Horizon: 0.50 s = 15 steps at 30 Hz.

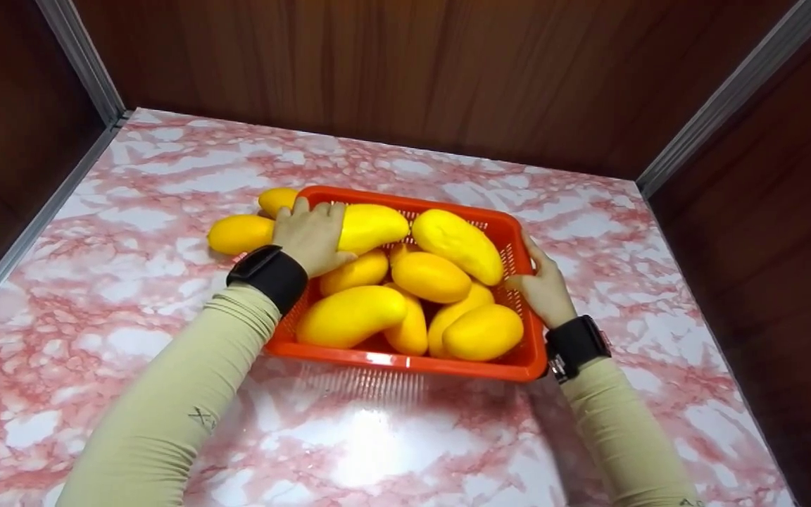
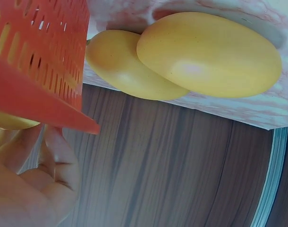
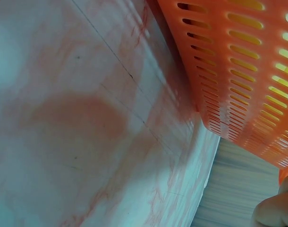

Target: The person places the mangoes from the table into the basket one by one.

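Note:
An orange-red plastic basket with slotted sides holds several yellow mangoes. My left hand is at its far left corner, gripping a long yellow mango among the others. Part of the fruit is hidden under the palm. On the right side, my right hand grips the basket's rim, thumb over the inside and fingers outside. Two mangoes lie on the table outside the basket, left of it: a front one and a back one that touch each other in the left wrist view.
The table has a red and white marbled top. Dark wood-grain panels enclose it at the back and both sides, with metal strips at the corners.

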{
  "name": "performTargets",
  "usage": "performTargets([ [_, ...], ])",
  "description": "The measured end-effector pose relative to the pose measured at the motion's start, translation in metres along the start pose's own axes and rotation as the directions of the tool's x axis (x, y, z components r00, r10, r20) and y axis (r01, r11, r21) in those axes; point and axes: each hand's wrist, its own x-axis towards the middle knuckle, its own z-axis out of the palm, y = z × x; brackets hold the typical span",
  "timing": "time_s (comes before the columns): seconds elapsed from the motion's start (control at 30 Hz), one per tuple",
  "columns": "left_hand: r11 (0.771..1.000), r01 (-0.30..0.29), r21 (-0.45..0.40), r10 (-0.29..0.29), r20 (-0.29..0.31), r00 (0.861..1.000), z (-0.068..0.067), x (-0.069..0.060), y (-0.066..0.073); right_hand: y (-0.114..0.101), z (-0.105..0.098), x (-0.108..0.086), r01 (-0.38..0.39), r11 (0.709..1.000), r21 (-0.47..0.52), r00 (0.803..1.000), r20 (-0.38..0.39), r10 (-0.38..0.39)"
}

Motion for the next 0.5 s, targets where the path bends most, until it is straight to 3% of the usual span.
performTargets([
  [0.5,1.000,-0.015,-0.024,0.014,-0.018,1.000,-0.0060,-0.0053,-0.0023,0.0012,-0.0002,0.0016,0.027,0.999,-0.018,1.000,-0.016,-0.027],
])
